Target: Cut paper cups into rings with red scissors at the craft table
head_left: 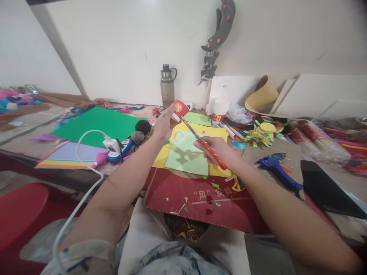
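A red paper cup piece [180, 108] with a gold round emblem is gripped in my left hand [164, 124], held tilted above the sheets. My right hand [215, 149] is closed round a utility knife or scissors-like tool with red-orange handles, a pair of scissors [203, 143], whose metal tip touches or nearly touches the cup's lower edge. Below both hands lie a light green paper sheet [187, 158] and a yellow sheet [219, 133]. Under these is a dark red board [200, 202] with white lettering and small green scraps.
A water bottle [167, 88] and a white-and-red paper cup [220, 110] stand behind. On the right lie a blue glue gun [279, 173], a paper craft [262, 133] and yellow scissors [237, 185]. Left are a green sheet [100, 124], a power strip [120, 151] and its white cable [88, 191].
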Motion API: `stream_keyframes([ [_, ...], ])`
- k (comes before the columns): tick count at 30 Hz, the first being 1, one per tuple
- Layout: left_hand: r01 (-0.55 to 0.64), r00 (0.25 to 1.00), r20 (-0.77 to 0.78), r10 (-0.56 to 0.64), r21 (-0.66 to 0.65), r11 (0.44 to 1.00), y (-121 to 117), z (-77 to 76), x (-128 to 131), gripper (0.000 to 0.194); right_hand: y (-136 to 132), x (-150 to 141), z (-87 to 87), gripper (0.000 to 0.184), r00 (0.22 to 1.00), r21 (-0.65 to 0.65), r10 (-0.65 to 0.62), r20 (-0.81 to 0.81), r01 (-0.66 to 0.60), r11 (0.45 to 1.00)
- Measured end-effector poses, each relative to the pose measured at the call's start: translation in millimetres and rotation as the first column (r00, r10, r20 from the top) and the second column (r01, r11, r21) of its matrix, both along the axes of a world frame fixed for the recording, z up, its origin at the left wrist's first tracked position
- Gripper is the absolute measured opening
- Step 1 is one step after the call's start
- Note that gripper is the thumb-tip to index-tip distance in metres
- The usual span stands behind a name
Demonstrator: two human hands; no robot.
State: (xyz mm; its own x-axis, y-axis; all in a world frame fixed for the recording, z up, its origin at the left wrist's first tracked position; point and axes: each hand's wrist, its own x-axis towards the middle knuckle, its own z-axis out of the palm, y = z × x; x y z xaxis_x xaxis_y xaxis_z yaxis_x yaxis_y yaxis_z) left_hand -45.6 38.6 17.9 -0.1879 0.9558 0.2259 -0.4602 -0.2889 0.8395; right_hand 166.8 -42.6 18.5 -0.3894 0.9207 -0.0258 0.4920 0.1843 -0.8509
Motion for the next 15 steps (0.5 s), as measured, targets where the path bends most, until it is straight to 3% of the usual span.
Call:
stream_keyframes([
  [4, 0.001, 1.0, -0.02, 0.0, 0.02, 1.0, -0.4, -0.9, 0.2, 0.037, -1.7, -0.3, 2.1, 0.045, 1.0, 0.006, 0.001, 0.022, -0.001, 1.0],
  [10, 0.107, 0.994, -0.033, -0.107, 0.007, 0.994, -4.3, 2.6, -0.1, 0.044, -4.1, -1.2, 6.9, 0.045, 0.998, 0.005, -0.043, 0.04, 0.043, 0.999],
  [15, 0.061, 0.998, -0.002, -0.061, 0.022, 0.998, -3.1, 2.8, 0.1, 0.039, -5.0, -1.2, 7.5, 0.046, 0.999, -0.011, -0.036, 0.021, 0.036, 0.999],
])
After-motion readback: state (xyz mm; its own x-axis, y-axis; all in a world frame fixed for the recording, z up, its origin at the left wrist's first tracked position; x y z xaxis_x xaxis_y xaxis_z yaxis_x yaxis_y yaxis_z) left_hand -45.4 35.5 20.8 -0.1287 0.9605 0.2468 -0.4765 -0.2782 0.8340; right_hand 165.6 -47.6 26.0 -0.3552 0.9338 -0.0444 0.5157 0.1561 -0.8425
